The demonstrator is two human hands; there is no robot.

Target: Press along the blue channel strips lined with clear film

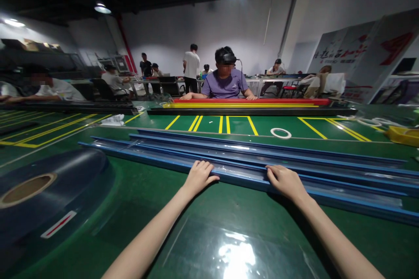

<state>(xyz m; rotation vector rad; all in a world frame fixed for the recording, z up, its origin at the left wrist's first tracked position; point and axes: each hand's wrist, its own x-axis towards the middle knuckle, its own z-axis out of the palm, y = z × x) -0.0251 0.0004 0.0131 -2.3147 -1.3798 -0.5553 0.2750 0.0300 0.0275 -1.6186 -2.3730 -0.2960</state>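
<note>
The nearest blue channel [242,174] runs from nine o'clock to four across the bench [144,192]; left hand [198,178] and right hand [288,182] touch it, each grip half-curled, whether clamped I cannot tell.

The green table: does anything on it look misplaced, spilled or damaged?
Only a crumpled white piece looks a little untidy: it lies beyond the left end of the blue channels, rumpled beside straight yellow lines. I see no spill or clear damage.

Both hands [197,178] [288,182] — on blue channel [240,175]
</note>
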